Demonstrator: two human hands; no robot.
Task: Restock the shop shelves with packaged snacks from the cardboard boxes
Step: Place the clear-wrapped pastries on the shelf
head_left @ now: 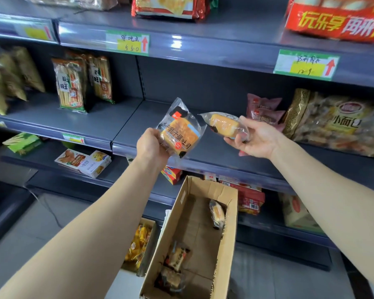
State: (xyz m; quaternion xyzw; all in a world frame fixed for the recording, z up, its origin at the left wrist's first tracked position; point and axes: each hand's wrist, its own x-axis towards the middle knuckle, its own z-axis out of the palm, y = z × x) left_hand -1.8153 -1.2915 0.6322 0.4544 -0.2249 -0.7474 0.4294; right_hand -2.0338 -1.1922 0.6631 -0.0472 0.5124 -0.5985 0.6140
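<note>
The person reaches both bare arms toward the middle shelf. The left hand is closed around the lower left corner of a clear-wrapped toast packet, held upright with its printed face toward the camera, just above the shelf's front edge. At about 3 o'clock from it, the right hand grips a second bread packet by its right end, palm turned up, the packet lying sideways and pointing toward 9 o'clock; the two packets nearly touch. Beyond the right hand, at 1 o'clock, pink snack bags stand on the same shelf, with a large bag of small breads beside them at 3 o'clock. Rice cracker bags stand on the shelf section at 10 o'clock. Below the hands, at 6 o'clock, an open cardboard box stands on the floor holding a few remaining packets. A smaller box of yellow-wrapped snacks sits just beside it at 7 o'clock.
</note>
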